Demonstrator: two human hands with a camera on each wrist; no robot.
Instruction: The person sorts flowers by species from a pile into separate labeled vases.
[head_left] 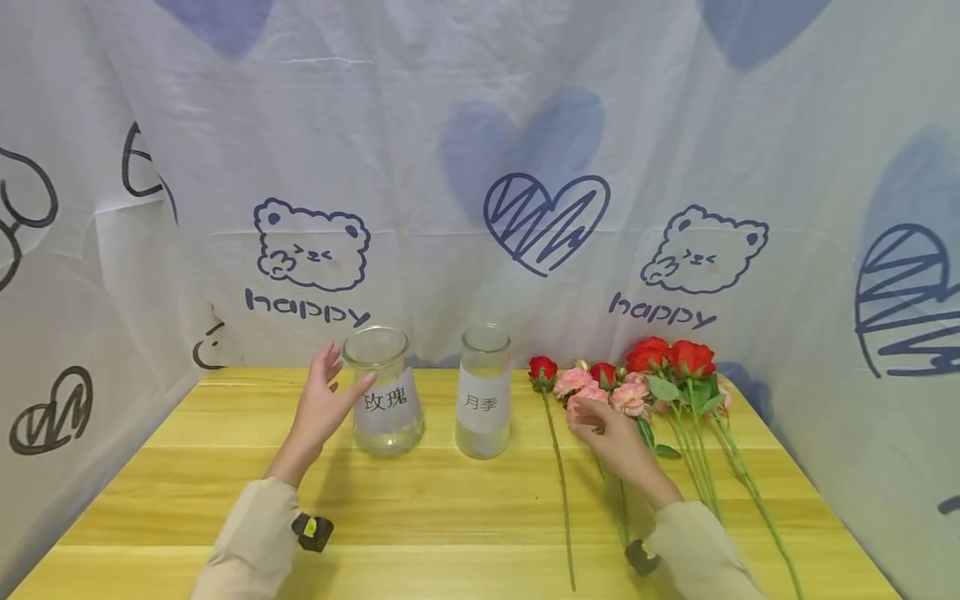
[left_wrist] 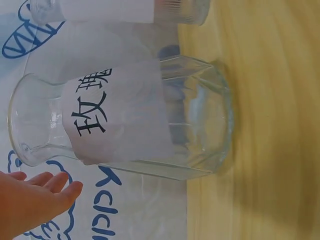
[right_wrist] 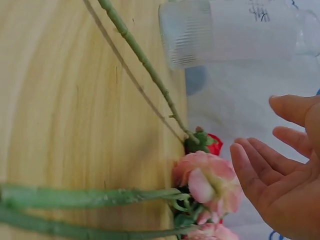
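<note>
My left hand is beside a wide-bodied glass vase labelled 玫瑰, its thumb near the neck. In the left wrist view a slight gap shows between the left fingers and this vase. Above the pink flowers on the right hovers my right hand, fingers loosely bent and holding nothing. The right wrist view shows those fingertips close to a pink bloom; whether they touch it I cannot tell. To their left lies a single red rose with a long stem.
A narrow glass vase labelled 月季 stands between the wide vase and the flowers. Larger red flowers lie at the right, stems toward the front. A printed cloth hangs behind the wooden table.
</note>
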